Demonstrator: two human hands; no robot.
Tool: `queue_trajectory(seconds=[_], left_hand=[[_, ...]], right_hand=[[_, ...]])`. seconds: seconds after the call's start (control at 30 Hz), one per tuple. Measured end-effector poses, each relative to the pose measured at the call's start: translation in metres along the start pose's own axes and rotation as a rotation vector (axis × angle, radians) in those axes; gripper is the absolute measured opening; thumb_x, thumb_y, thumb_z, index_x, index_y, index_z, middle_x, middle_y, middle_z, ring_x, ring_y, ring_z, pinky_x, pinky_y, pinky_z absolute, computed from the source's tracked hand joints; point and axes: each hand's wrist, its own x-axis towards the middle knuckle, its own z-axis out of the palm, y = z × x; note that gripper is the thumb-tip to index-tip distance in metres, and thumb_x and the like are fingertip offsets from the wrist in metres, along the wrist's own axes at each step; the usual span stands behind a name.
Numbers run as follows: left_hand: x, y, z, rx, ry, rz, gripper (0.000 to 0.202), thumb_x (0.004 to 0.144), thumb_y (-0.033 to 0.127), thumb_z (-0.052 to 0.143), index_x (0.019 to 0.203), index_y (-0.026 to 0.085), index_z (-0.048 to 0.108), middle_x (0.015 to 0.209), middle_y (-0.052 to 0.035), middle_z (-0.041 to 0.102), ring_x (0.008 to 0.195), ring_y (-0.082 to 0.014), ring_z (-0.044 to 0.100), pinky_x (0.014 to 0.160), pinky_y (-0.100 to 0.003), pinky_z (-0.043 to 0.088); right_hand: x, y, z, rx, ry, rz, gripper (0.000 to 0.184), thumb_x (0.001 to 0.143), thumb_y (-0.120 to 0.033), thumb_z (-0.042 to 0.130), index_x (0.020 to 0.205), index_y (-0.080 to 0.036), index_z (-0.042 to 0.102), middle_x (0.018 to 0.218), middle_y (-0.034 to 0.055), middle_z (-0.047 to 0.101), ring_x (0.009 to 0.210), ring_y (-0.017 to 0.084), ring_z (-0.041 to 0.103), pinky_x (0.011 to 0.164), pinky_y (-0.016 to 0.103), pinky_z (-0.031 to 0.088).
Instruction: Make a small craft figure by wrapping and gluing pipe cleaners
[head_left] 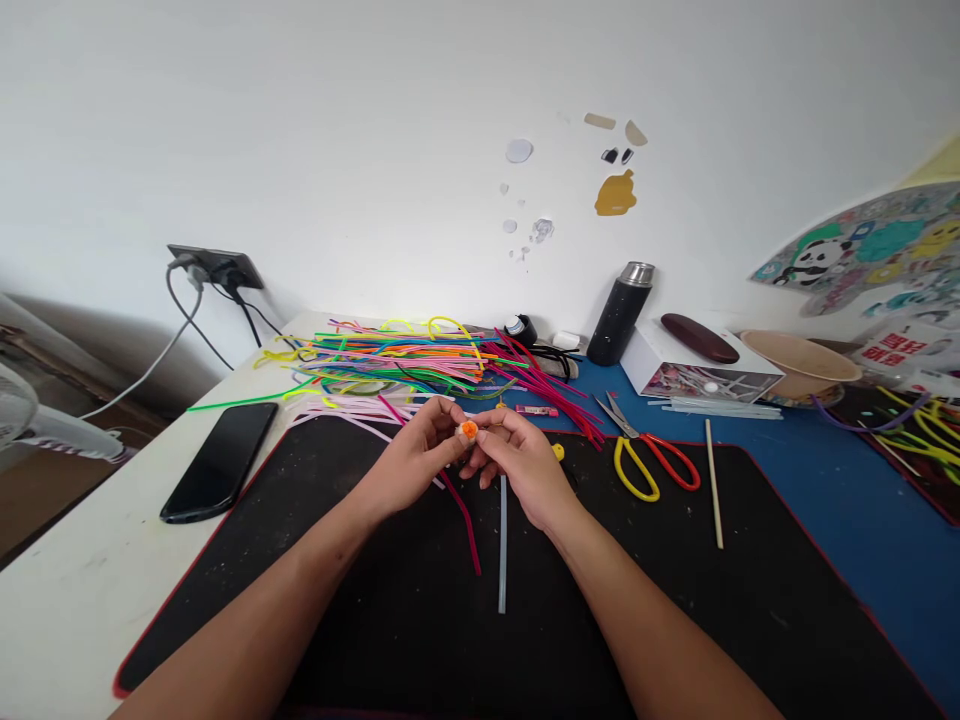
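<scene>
Over the black mat (375,620), my left hand (420,450) and my right hand (517,460) meet with thumbs and fingertips pinched around a small orange piece with a whitish edge (469,429). It looks like a tightly coiled bit of pipe cleaner, though it is too small to be sure. A translucent glue stick (502,550) lies below my right hand, its far end hidden by the fingers. Between my forearms rests a dark pink pipe cleaner (466,520). Something small and yellow (558,452) shows just past my right hand.
Bundles of coloured pipe cleaners (405,355) lie along the wall. Scissors (637,440) and a wooden stick (714,485) are on the right. Behind them stand a black flask (619,315) and a white box (697,370). A phone (219,462) lies at the left.
</scene>
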Motion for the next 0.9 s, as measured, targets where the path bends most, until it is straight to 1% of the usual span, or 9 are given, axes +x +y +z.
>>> queue_trajectory(seconds=[0.2,0.47,0.7,0.8,0.9], left_hand=[[-0.001,0.0046,0.0004,-0.024,-0.008,-0.016,0.04,0.091,0.048,0.08,0.099,0.021,0.053,0.086,0.0019,0.064,0.073,-0.0137,0.062,0.07,-0.029,0.049],[-0.0005,0.0025,-0.0022,-0.005,0.015,-0.011,0.039,0.09,0.048,0.08,0.098,0.02,0.054,0.085,0.001,0.065,0.073,-0.0143,0.061,0.07,-0.03,0.048],[-0.0006,-0.0013,-0.0069,0.017,0.039,-0.008,0.027,0.092,0.042,0.077,0.098,0.021,0.06,0.087,0.001,0.064,0.074,-0.0152,0.06,0.072,-0.031,0.048],[-0.0002,-0.0019,-0.0069,0.002,0.047,-0.012,0.026,0.091,0.04,0.078,0.096,0.021,0.061,0.085,0.0013,0.064,0.072,-0.0153,0.06,0.071,-0.031,0.047],[-0.0001,-0.003,-0.0078,-0.021,0.033,-0.01,0.024,0.091,0.039,0.078,0.098,0.02,0.063,0.085,0.0002,0.066,0.074,-0.0159,0.06,0.072,-0.031,0.048]], right_hand=[[-0.0011,-0.0021,0.0008,0.005,0.004,0.005,0.034,0.082,-0.046,0.081,0.101,-0.02,0.069,0.064,-0.0026,0.069,0.059,0.018,0.074,0.049,0.023,0.05],[-0.0014,-0.0015,-0.0002,0.003,-0.012,0.004,0.035,0.082,-0.045,0.08,0.103,-0.02,0.067,0.066,-0.0029,0.069,0.059,0.017,0.073,0.051,0.024,0.051],[-0.003,-0.0033,0.0018,0.011,-0.025,-0.001,0.033,0.083,-0.045,0.08,0.101,-0.02,0.067,0.065,-0.003,0.069,0.059,0.017,0.072,0.052,0.024,0.05],[-0.0031,-0.0031,0.0023,0.012,-0.026,-0.011,0.033,0.083,-0.045,0.08,0.101,-0.021,0.067,0.066,-0.0029,0.07,0.059,0.017,0.072,0.051,0.024,0.05],[-0.003,-0.003,0.0017,0.015,-0.022,-0.015,0.031,0.084,-0.043,0.079,0.102,-0.021,0.067,0.065,-0.0029,0.07,0.059,0.016,0.071,0.051,0.024,0.05]])
